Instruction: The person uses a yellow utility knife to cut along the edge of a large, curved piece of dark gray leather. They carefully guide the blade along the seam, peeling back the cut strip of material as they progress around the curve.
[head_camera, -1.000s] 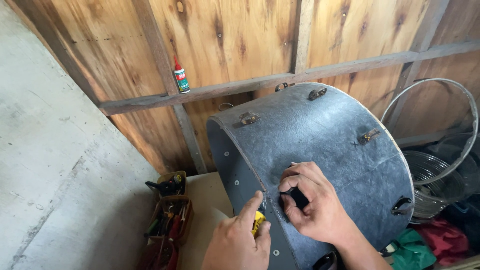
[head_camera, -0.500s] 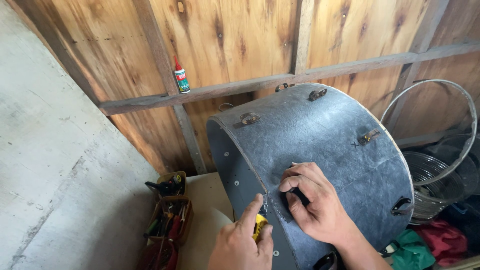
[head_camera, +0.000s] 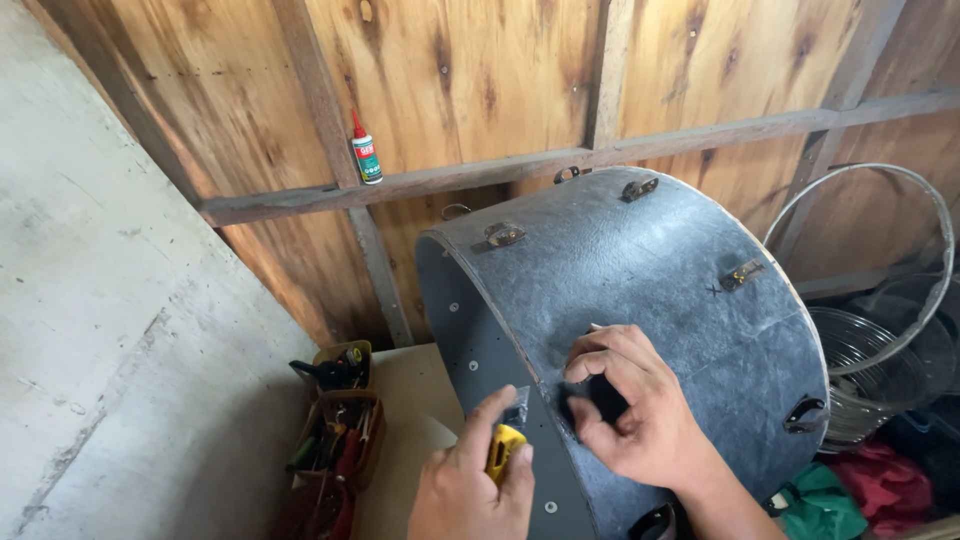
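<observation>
Now the left hand (head_camera: 475, 490) grips one yellow knife (head_camera: 504, 450), and the right hand (head_camera: 635, 410) pinches one black piece (head_camera: 600, 398) on one grey drum (head_camera: 640, 290).

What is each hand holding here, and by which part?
The left hand grips a yellow utility knife by its handle, blade toward the grey drum shell. The right hand pinches a small black piece against the shell; its exact grip point is hidden.

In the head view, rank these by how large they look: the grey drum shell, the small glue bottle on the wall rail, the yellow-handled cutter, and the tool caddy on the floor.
1. Grey drum shell
2. Tool caddy
3. Small glue bottle and yellow-handled cutter: they look alike; the left hand hides much of the cutter, which is also nearer the camera.
</observation>
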